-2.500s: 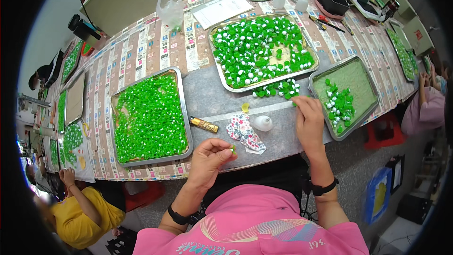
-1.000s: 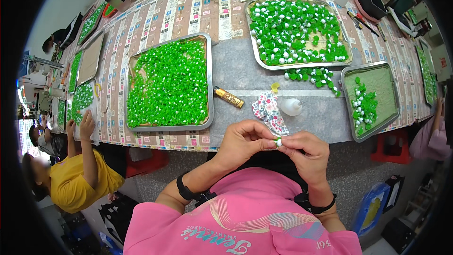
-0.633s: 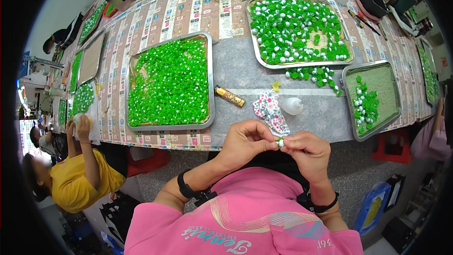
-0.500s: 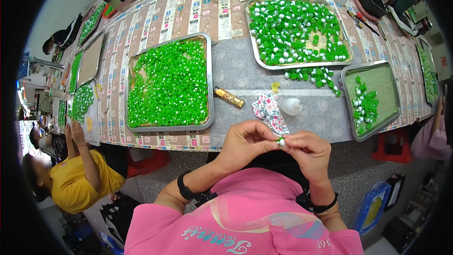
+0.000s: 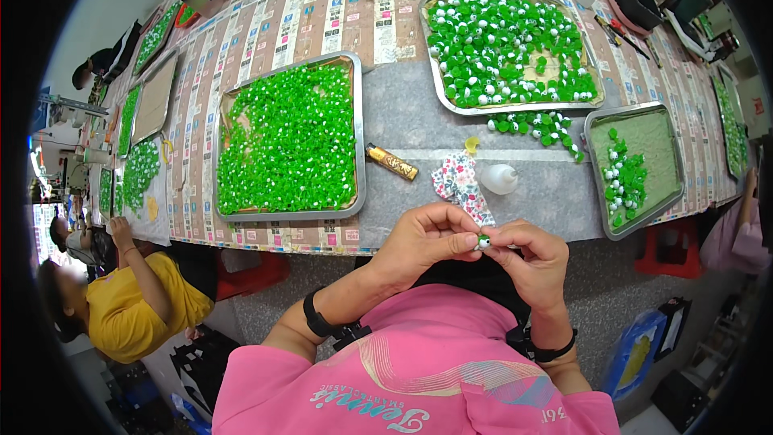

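Note:
Just beyond the table's near edge, my left hand [image 5: 427, 243] and my right hand [image 5: 531, 262] meet at their fingertips. Both are closed in a pinch on one small green-and-white ball piece [image 5: 483, 242], which shows a dark spot. My fingers cover much of it. Right beyond my hands lies a floral cloth [image 5: 461, 185], and beside it a translucent squeeze bottle [image 5: 498, 180]. A loose row of similar green-and-white pieces [image 5: 535, 128] lies farther off, below the upper tray.
A tray of green pieces [image 5: 360, 145] stands left, a tray of green-and-white pieces [image 5: 527, 108] far ahead, and a smaller tray [image 5: 662, 145] right. A gold-and-black tube [image 5: 392, 163] lies between. At left sits a co-worker in yellow [image 5: 137, 306]; red stools [image 5: 672, 248] stand under the table.
The ball piece has turned slightly between my fingertips and now shows a dark spot. At left, the co-worker's raised hands have shifted, and one arm has come down.

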